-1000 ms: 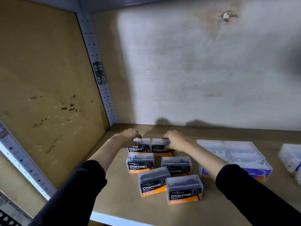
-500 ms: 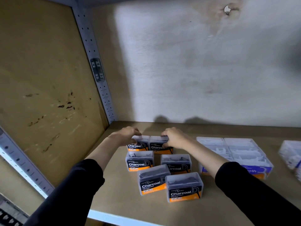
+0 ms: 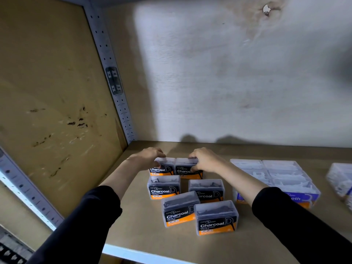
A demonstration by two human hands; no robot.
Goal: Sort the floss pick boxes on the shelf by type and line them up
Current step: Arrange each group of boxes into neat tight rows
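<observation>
The person has the left hand (image 3: 146, 158) curled over the top of the back-left box (image 3: 162, 168) and the right hand (image 3: 205, 161) doing the same on the back-right box (image 3: 187, 169). Fingers hook over the far edge and thumbs sit on the label side, so each hand is clamped on its own box. Those two boxes sit side by side, touching, at the back of the charcoal group on the shelf (image 3: 133, 216), near the back wall but not against it.

Handling guess: these look like small clear hard-plastic cases, so light, stiff and pretty slick. They'd probably slide on the board with hardly any push (lifting seems pointless here). A top-and-front pinch like this one looks fine. Squeezing hard wouldn't be smart, since the lids might pop, though no hinge or catch is visible.

Four more charcoal boxes sit in front. The mid-left box (image 3: 163, 187) and mid-right box (image 3: 206, 189) have a gap between them. The front-left box (image 3: 180, 211) is twisted off square and touches the front-right box (image 3: 217, 218). Being that light, any of them would likely get knocked crooked by a sleeve.

The white boxes (image 3: 276, 176) sit packed together well to the right, already their own group.
</observation>
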